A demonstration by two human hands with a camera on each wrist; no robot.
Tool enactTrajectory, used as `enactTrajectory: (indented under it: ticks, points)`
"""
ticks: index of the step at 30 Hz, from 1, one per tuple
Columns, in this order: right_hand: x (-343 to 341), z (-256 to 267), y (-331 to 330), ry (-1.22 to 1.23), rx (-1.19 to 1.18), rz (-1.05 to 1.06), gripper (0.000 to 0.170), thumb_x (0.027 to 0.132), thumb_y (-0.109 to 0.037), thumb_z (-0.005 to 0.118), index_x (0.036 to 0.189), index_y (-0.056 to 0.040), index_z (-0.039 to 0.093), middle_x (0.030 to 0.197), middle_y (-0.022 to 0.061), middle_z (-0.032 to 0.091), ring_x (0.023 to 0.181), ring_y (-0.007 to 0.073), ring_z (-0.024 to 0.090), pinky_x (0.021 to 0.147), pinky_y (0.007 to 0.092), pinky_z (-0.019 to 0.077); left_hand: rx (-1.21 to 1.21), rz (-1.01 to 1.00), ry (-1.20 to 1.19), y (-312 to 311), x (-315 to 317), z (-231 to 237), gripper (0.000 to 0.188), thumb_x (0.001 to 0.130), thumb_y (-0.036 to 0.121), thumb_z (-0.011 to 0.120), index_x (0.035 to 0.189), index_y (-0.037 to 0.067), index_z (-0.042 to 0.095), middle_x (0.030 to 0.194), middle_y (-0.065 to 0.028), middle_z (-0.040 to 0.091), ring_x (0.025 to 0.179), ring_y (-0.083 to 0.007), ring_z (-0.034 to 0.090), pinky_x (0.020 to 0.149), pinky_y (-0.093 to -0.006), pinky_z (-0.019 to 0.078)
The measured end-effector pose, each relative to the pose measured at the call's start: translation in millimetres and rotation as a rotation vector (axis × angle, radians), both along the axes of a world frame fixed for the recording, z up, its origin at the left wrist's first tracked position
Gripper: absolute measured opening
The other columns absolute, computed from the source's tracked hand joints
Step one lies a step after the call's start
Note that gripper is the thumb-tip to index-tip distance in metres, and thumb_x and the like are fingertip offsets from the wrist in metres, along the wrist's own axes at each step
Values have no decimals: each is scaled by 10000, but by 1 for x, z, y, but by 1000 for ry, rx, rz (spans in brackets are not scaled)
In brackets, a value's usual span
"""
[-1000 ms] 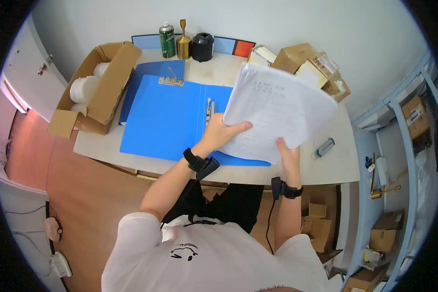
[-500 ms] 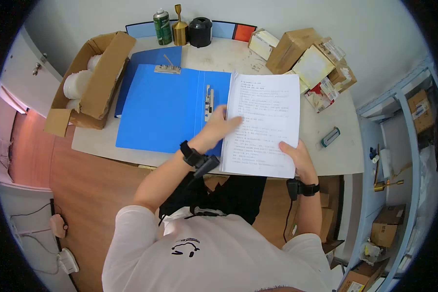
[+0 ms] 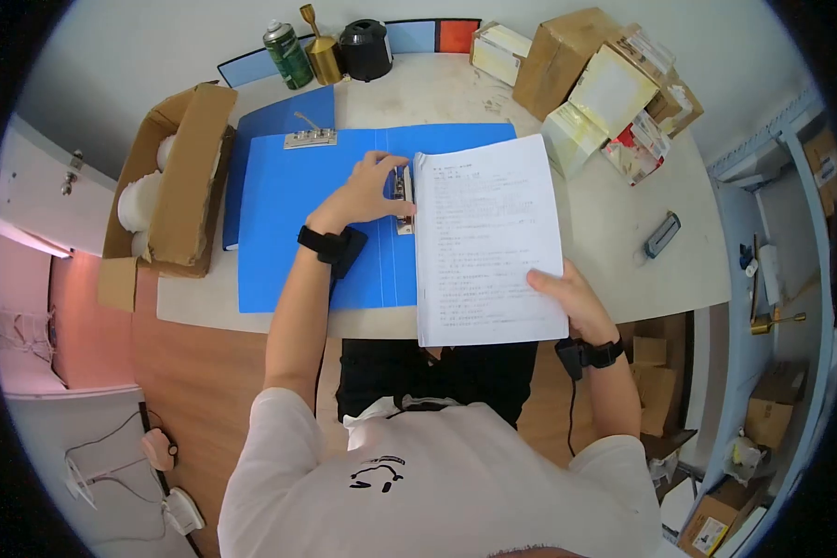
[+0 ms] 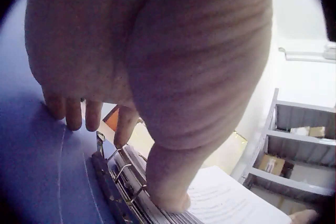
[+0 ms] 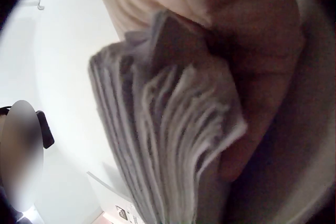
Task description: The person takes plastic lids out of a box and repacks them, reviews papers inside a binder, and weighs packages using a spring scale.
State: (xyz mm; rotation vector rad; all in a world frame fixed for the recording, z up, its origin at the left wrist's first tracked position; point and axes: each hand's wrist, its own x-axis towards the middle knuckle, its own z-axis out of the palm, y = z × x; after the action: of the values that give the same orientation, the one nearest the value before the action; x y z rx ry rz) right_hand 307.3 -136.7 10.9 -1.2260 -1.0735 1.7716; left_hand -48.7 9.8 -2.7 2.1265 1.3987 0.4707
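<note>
Right fingers (image 3: 547, 282) grip paper stack (image 3: 484, 232); left fingers (image 3: 387, 165) spread at clip (image 3: 405, 224); stained table (image 3: 614, 246), shelving (image 4: 304, 139).

No text legible. Papers (image 3: 488, 251) at table (image 3: 623, 270) front edge: rows of print, heading lines up top, too small to read. Green can (image 3: 288, 58), back left edge: pale lettering, unreadable. Red-and-white box (image 3: 638, 149), toward back right corner: print unreadable. Shirt (image 3: 409, 493): tiny lettering above a black line drawing, unreadable. Shelf-side carton (image 3: 711, 530), lower right of head view: white label, unreadable. Right wrist view, bottom: dark mark (image 5: 122, 212) on white surface, unclear.
</note>
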Motion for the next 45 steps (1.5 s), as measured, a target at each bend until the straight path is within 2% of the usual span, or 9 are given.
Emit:
enactTrajectory:
  ticks: [4,6,13,19,21,27,40,42,45]
  points:
    - [-4,5,9,-34,9,15,525,954,-180,660,1381,70,485,1293,136,617,1136,187,606,967,337,500,-39,-29,-2,-1,-3,2,800,705,333,875,1381,84,527,1412,-215,450,1330,-415,415,1130,-474,363]
    - [-7,6,15,-35,12,11,525,952,-177,661,1380,71,484,1293,139,616,1134,187,606,966,336,501,-60,-37,7,-3,-1,7,765,736,295,864,1364,42,509,1406,-209,451,1331,-377,431,1152,-435,344]
    - [-8,5,38,-103,1,12,520,944,-203,685,1350,72,512,1238,137,644,1070,186,636,932,324,512,-41,-116,-129,0,-9,-3,721,746,273,862,1314,8,506,1407,-239,435,1372,-387,407,1152,-404,339]
    - [-9,4,54,-145,4,34,509,944,-200,682,1343,74,523,1244,139,645,1069,186,638,933,318,510,15,-28,-36,-7,6,-2,751,761,319,836,1331,1,464,1408,-267,423,1389,-401,388,1153,-459,316]
    - [-8,4,56,-149,3,34,509,947,-194,677,1349,73,518,1257,141,641,1081,188,634,938,319,507,-13,53,-25,-9,10,-5,755,713,342,777,1319,11,472,1424,-216,424,1388,-373,371,1136,-520,264]
    - [-9,3,55,-137,32,26,526,946,-190,673,1373,67,504,1280,156,633,1117,201,625,944,317,505,-4,183,-26,-9,22,-8,659,715,299,750,1264,45,491,1371,-188,473,1342,-358,429,1108,-514,298]
    - [-20,5,69,-85,25,68,564,953,-214,672,1391,78,472,1291,146,621,1105,185,622,945,310,506,28,96,-5,-13,20,-7,654,740,311,782,1246,34,473,1335,-190,473,1303,-350,449,1075,-491,330]
    - [-21,9,76,-82,25,80,563,953,-208,671,1395,77,470,1292,143,620,1107,181,621,947,309,506,64,94,-73,-12,18,-11,652,726,309,777,1231,21,482,1244,-169,471,1214,-344,462,1071,-480,308]
    - [-22,8,83,-67,12,102,555,954,-191,670,1399,73,471,1297,137,620,1111,177,621,954,310,506,31,72,-90,-11,14,-9,670,720,343,802,1225,24,497,1239,-163,477,1212,-332,467,1069,-497,301]
